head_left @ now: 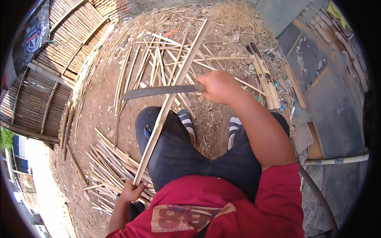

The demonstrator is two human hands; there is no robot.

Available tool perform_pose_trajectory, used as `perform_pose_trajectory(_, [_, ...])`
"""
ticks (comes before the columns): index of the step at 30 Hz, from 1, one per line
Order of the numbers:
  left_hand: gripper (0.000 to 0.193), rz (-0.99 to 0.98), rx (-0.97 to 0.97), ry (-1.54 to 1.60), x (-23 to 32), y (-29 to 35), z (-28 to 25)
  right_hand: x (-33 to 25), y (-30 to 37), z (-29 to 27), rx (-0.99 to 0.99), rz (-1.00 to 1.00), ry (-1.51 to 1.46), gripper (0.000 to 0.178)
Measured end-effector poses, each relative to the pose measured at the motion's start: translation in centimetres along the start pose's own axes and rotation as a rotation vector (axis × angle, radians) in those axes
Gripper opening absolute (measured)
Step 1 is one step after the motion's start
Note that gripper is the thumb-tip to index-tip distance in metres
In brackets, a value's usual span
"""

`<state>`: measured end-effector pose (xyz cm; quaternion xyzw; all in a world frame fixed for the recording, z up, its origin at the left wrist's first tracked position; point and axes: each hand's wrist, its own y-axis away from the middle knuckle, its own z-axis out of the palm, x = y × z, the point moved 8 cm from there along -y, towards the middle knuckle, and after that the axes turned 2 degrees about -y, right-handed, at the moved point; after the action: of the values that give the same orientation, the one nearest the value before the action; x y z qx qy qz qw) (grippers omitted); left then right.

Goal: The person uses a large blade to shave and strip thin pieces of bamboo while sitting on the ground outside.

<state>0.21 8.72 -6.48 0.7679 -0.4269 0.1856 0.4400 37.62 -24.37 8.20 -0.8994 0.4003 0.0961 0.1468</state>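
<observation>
A long split bamboo strip [158, 126] runs slantwise from beside my left hip, over my left thigh, to the ground ahead. My left hand [131, 192] is closed round its near end. In my right hand [219, 86] is the handle of a machete [158, 91], gripped in a fist. The long dark blade points left, with its tip curving down, and crosses over the bamboo strip about midway. Whether the blade touches the strip I cannot tell. My fingers hide most of the handle.
Thin bamboo strips [158, 65] lie scattered ahead, and a pile of them [109, 168] is by my left side. Wider split bamboo pieces [266, 81] rest at the right. Bamboo panels [75, 33] stand at the left; dark sheets [329, 91] line the right side.
</observation>
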Motion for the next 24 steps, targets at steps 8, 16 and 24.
perform_pose_trajectory(8, [0.028, -0.020, 0.058, -0.040, 0.2, -0.2, -0.9, 13.0, 0.9, -1.1, 0.239, 0.464, -0.350, 0.031])
perform_pose_trajectory(16, [0.038, 0.104, 0.131, -0.123, -0.6, -0.2, -1.1, 0.6, 0.4, -1.9, -0.001, 0.025, 0.010, 0.030])
perform_pose_trajectory(24, [0.049, 0.266, 0.232, -0.167, -1.4, 0.7, -0.6, 9.5, 1.7, -3.2, 0.186, 0.383, -0.317, 0.038])
